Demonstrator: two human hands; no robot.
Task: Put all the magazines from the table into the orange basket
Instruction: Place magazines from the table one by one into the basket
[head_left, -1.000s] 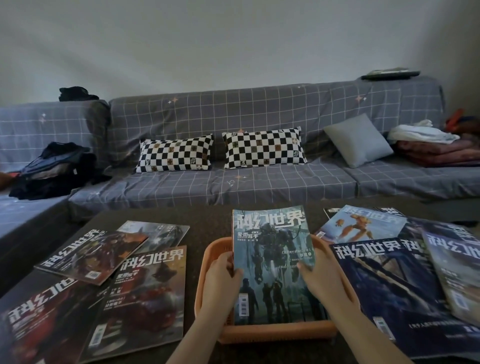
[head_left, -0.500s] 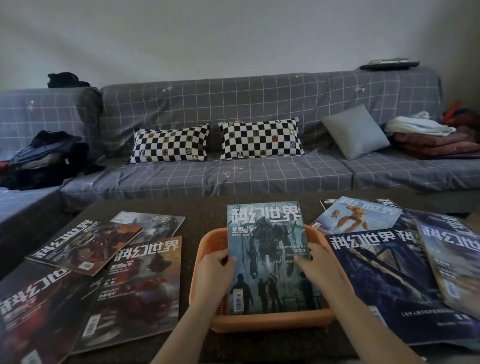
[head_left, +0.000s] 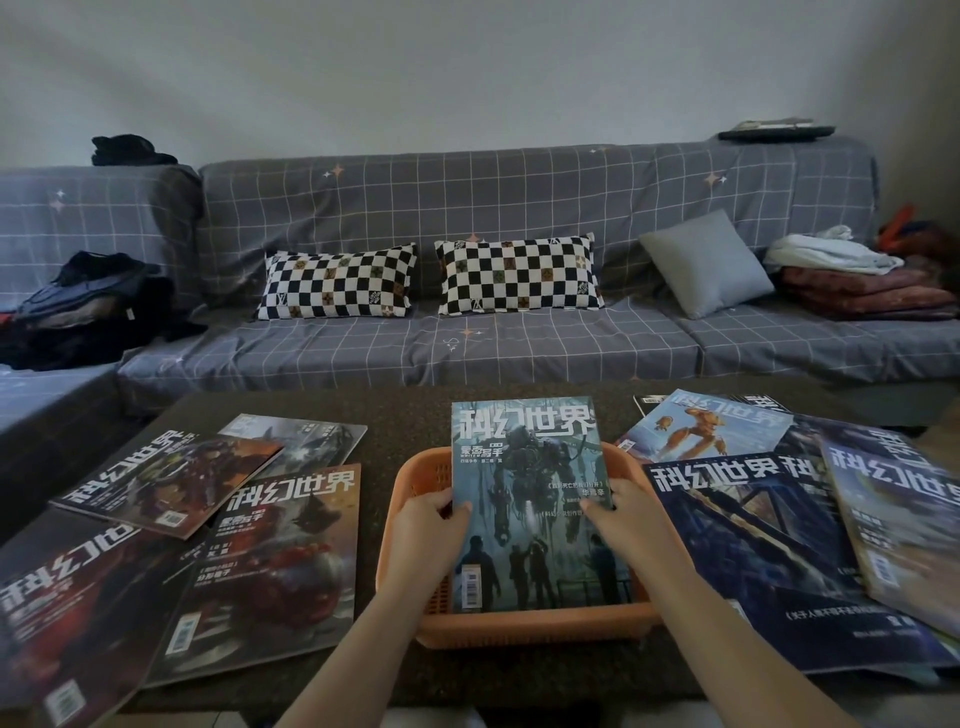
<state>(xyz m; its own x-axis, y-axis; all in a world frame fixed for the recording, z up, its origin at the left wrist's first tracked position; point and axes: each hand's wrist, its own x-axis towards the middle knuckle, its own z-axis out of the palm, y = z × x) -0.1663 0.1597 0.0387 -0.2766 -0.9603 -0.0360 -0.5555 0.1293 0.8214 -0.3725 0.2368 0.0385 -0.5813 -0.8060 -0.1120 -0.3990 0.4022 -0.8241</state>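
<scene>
A teal-covered magazine (head_left: 530, 483) stands tilted in the orange basket (head_left: 524, 631) at the table's near middle, its lower edge inside and its top leaning over the far rim. My left hand (head_left: 428, 540) grips its left edge. My right hand (head_left: 621, 525) holds its right edge, thumb on the cover. Several magazines lie flat on the dark table (head_left: 395, 415): a red-toned one (head_left: 270, 566) and others (head_left: 166, 480) to the left, a dark blue one (head_left: 753, 551) and an overlapping pile (head_left: 706, 423) to the right.
A grey checked sofa (head_left: 493, 358) runs behind the table, with two chequered pillows (head_left: 337, 286), a grey cushion (head_left: 706, 262), dark clothes (head_left: 83, 306) at the left and folded blankets (head_left: 857, 286) at the right.
The teal magazine has sunk a little lower into the basket and both hands have slid up its side edges. The view has tipped slightly.
</scene>
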